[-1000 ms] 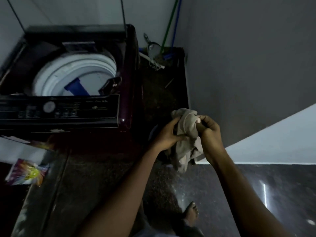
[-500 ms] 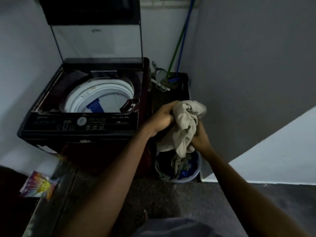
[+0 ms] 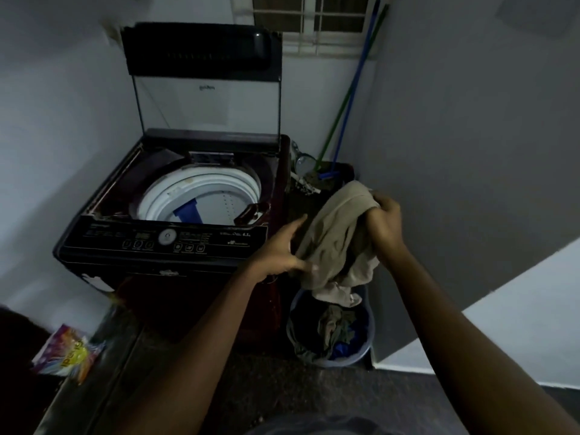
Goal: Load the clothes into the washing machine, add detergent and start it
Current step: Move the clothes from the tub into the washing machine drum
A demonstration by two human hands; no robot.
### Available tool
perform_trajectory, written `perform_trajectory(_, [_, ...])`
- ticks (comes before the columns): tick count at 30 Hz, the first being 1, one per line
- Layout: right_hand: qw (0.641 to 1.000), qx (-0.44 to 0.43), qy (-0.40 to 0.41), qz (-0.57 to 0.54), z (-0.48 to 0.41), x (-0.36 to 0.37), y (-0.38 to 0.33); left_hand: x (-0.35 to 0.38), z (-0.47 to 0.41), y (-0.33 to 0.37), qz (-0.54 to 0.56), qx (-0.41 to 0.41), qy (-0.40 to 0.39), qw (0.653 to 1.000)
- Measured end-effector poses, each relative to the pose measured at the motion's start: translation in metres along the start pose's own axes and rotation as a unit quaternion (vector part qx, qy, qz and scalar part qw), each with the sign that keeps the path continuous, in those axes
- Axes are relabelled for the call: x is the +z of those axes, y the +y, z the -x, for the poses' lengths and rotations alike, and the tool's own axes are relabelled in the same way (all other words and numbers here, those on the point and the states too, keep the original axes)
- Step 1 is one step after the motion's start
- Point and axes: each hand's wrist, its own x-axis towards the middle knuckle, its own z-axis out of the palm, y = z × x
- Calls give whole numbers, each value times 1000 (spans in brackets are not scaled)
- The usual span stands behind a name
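Note:
A dark top-loading washing machine (image 3: 163, 243) stands at centre left with its lid (image 3: 201, 73) raised and its white drum (image 3: 201, 196) in view. To the right of the machine I hold a beige garment (image 3: 335, 240) above a blue laundry basket (image 3: 365, 350) that holds more clothes. My right hand (image 3: 384, 219) grips the garment's upper end. My left hand (image 3: 281, 251) holds its lower left part. A colourful detergent packet (image 3: 67, 353) lies at the lower left.
Green and blue broom handles (image 3: 348, 98) lean in the corner behind the machine, over a dark stand with small items. A grey wall closes in on the right. A barred window (image 3: 314, 17) is above. The floor is dark stone.
The view has tilted up, so the raised lid and the window show. The garment has been lifted higher above the basket and spread out between my hands.

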Motion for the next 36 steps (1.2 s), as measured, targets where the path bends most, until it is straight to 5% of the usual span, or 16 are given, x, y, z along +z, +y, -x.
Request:
perform_trajectory(3, [993, 28, -38, -105, 1, 22, -28, 15, -4, 7, 56, 53, -4, 997])
perform_trajectory(7, [929, 143, -65, -334, -2, 40, -63, 30, -12, 7, 139, 74, 62, 986])
perform_trajectory(12, [922, 97, -81, -366, -17, 29, -62, 11, -19, 14, 190, 46, 224, 955])
perform_trajectory(15, [964, 60, -48, -256, -20, 6, -43, -21, -22, 20, 179, 61, 268, 945])
perform_trajectory(18, [992, 60, -108, 2, -9, -13, -21, -48, -26, 26, 155, 73, 280, 944])
perform_trajectory(20, [937, 70, -271, 209, -9, -23, -10, -62, -29, 32, 92, 82, 273, 954])
perform_trajectory(22, [880, 64, -367, 294, -7, -23, -13, -71, -30, 38, 26, 86, 252, 963])
perform_trajectory(25, [928, -47, -324, 181, 2, 10, -22, -81, -31, 43, 10, 80, 225, 971])
perform_trajectory(28, [942, -162, -272, 115, 15, 60, -23, -89, -29, 54, 118, 93, 219, 964])
perform_trajectory(32, [978, -152, -141, -11, 14, 105, -26, -121, -11, 57, 228, 119, 151, 954])
perform_trajectory(36, [989, -95, -48, -105, 13, 147, -45, -141, 3, 38, 163, 108, 118, 974])
